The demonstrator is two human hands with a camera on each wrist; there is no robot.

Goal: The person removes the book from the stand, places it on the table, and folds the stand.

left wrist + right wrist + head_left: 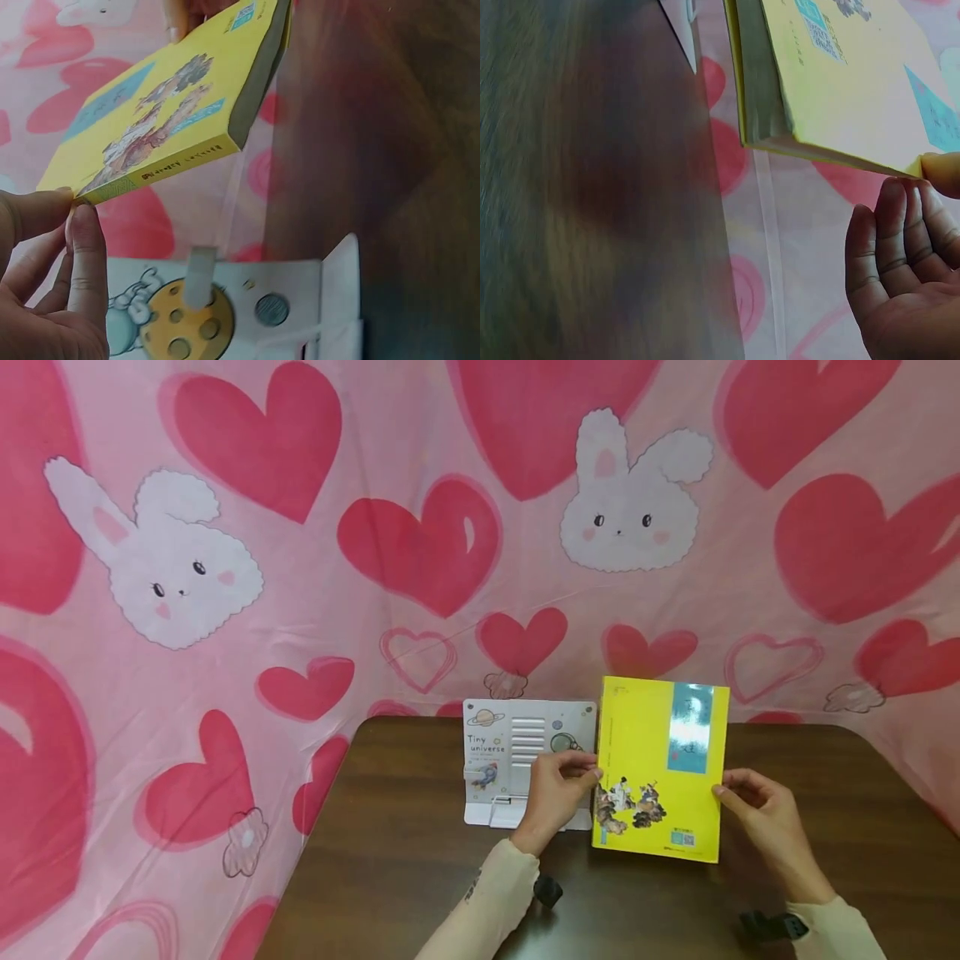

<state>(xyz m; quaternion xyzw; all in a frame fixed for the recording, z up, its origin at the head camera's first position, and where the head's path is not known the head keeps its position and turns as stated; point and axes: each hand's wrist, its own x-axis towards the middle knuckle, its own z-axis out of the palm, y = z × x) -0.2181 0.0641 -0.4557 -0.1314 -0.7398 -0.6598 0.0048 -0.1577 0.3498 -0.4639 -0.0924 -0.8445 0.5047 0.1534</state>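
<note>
A thick yellow book [637, 735] with a blue title panel stands upright between my hands, its front cover toward the head camera. My left hand [555, 793] pinches its left edge at the spine, thumb in front and fingers behind. On the opposite side my right hand [765, 818] pinches the right edge between thumb and fingers. In both wrist views the book's lower end is raised above the table. Just left of the book, a white book stand [491, 735] printed "Tiny universe" stands on the table, partly hidden by my left hand.
The dark brown wooden table [397, 793] runs back to a pink cloth [375, 452] printed with hearts and rabbits. The stand has a front ledge [480, 812] and clips. Black straps are on both wrists over pale sleeves [491, 893].
</note>
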